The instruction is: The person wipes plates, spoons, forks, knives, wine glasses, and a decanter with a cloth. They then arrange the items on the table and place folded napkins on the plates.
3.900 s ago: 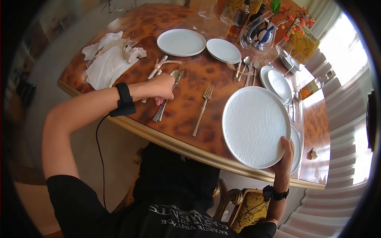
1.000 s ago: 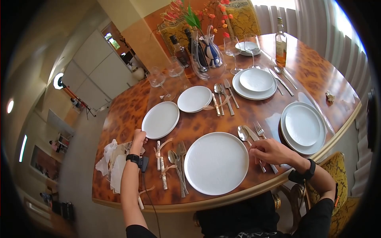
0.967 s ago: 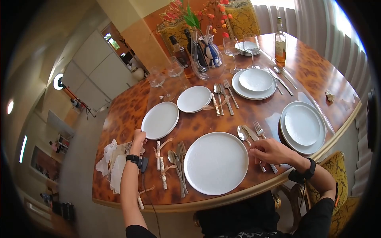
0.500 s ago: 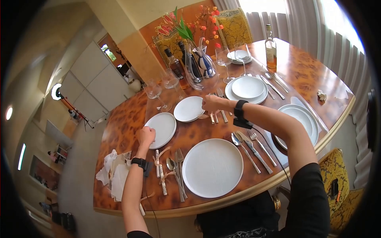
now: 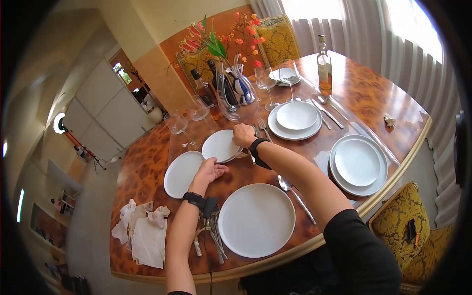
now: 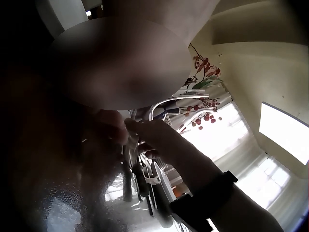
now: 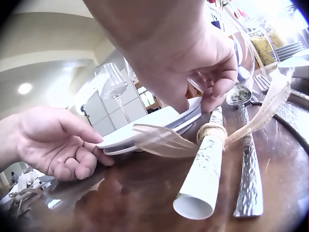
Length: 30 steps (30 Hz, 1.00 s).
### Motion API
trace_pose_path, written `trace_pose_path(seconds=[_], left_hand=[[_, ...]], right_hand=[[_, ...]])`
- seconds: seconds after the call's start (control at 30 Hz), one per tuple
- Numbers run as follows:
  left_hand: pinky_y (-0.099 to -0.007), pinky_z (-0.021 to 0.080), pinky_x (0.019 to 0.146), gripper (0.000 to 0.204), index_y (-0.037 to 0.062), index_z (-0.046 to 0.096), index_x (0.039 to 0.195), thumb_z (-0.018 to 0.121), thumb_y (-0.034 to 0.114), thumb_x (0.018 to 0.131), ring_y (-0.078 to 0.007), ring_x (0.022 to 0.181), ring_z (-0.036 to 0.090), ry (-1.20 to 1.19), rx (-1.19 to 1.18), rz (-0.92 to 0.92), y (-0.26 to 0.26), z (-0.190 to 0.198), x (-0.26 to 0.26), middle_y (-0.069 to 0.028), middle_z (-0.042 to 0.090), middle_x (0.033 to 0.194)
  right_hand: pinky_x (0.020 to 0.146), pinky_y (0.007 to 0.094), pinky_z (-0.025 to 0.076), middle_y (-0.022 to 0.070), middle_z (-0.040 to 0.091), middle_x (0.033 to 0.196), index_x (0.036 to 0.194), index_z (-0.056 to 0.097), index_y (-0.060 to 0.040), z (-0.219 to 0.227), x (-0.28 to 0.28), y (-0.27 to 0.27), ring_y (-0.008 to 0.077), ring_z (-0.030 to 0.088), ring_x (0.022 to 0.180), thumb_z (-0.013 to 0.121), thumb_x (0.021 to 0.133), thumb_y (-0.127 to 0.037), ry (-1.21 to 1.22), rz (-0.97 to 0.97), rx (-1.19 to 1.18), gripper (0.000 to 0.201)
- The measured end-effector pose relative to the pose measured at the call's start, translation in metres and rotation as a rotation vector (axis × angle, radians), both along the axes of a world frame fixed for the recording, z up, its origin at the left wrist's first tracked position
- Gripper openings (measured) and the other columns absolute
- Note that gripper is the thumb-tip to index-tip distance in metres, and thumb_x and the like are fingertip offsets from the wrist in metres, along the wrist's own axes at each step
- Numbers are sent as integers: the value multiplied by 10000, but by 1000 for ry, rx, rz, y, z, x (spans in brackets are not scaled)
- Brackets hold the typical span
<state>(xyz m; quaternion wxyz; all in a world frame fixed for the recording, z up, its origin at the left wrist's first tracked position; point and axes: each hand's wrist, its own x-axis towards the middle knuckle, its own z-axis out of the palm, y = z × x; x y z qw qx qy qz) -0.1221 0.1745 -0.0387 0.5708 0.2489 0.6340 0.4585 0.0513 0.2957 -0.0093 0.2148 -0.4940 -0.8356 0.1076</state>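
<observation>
Two small white plates [image 5: 217, 145] lie stacked, the upper one slightly offset, in the middle of the table. My right hand [image 5: 244, 135] pinches their right rim between thumb and fingertips. At the near-left rim is my left hand [image 5: 209, 171], palm turned up; in the right wrist view its thumb [image 7: 84, 128] lies on the top plate's edge with the index finger under it. Beneath my right hand are a ribbon-tied paper roll [image 7: 203, 174] and a spoon [image 7: 248, 169]. The left wrist view is dark and blurred, showing the other hand [image 6: 149, 133] beyond.
Large plates lie to the left [image 5: 179, 178] and in front [image 5: 256, 221], with cutlery [image 5: 215, 241] between. Wine glasses [image 5: 178, 124], bottles [image 5: 204, 91] and a glass decanter [image 5: 236, 105] stand behind. Crumpled napkins [image 5: 147, 236] lie at the left, stacked plates [image 5: 358, 162] at the right.
The right hand put down a large plate at the front, then crossed over to the small plates. The left hand moved right, from the left large plate to the small ones.
</observation>
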Motion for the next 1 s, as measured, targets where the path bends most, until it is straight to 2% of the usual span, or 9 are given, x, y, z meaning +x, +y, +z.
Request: trace_pose_path(seconds=[0.17, 0.3, 0.5, 0.57, 0.6, 0.67, 0.83, 0.9, 1.0], left_hand=[[-302, 581, 564, 475, -133, 364, 1261, 271, 243, 986, -333, 772, 690, -45, 21, 25, 1, -9, 4, -327, 633, 1000], [-281, 551, 499, 463, -141, 415, 1184, 318, 261, 976, -300, 690, 690, 191, 4, 11, -5, 0, 10, -321, 655, 956], [-262, 473, 390, 440, -130, 485, 1063, 395, 285, 948, -247, 541, 659, 391, -58, 46, -4, 7, 21, -285, 670, 783], [-272, 459, 367, 424, -137, 496, 1040, 414, 265, 932, -245, 498, 647, 488, -50, 38, -3, 5, 22, -278, 667, 725], [-268, 436, 353, 412, -118, 505, 1018, 428, 277, 929, -222, 466, 617, 539, -53, 9, -2, 4, 22, -265, 666, 721], [-264, 413, 339, 401, -99, 515, 997, 441, 289, 926, -200, 434, 587, 587, -63, -13, -7, 4, 20, -252, 666, 717], [-256, 383, 330, 326, -35, 527, 981, 487, 287, 947, -169, 410, 562, 598, 265, 115, -28, 24, 25, -145, 629, 632], [-262, 372, 327, 285, -17, 538, 951, 494, 265, 961, -158, 398, 549, 772, 397, 136, -38, 32, 24, -83, 588, 592], [-237, 383, 374, 256, 1, 593, 927, 498, 234, 977, -98, 466, 534, 749, 564, 29, -51, 38, 10, -26, 600, 668]], right_hand=[[830, 409, 555, 226, 701, 994, 938, 745, -38, -1, -2, 2, 349, 689, 972, 604, 787, -141, 151, 16, -148, 231], [868, 412, 539, 256, 685, 1031, 937, 715, 41, -12, -5, 7, 362, 661, 1034, 599, 785, -133, 334, -84, -267, 258], [664, 325, 566, 194, 710, 804, 838, 703, 38, -13, 5, 31, 266, 722, 788, 633, 760, -71, 240, 112, -435, 151], [421, 348, 473, 178, 679, 736, 819, 661, 94, -17, 8, 41, 213, 665, 587, 579, 743, -51, 240, 158, -702, 183], [421, 348, 473, 178, 679, 736, 819, 661, 94, -5, 17, 28, 213, 665, 587, 579, 743, -51, 237, 161, -700, 183], [438, 313, 507, 136, 659, 693, 908, 670, 77, 16, 33, 0, 185, 673, 601, 525, 816, 19, 542, 77, -816, 181], [372, 302, 458, 138, 626, 646, 889, 637, 92, 29, 62, -13, 191, 634, 511, 517, 791, 7, 582, 227, -738, 177], [393, 289, 455, 90, 606, 659, 1165, 506, 46, 37, 77, -23, 149, 566, 453, 489, 826, -43, 455, 334, -708, 351], [462, 278, 491, 79, 605, 718, 1214, 461, 21, 58, 117, -65, 139, 586, 512, 501, 843, -57, 453, 434, -777, 381]])
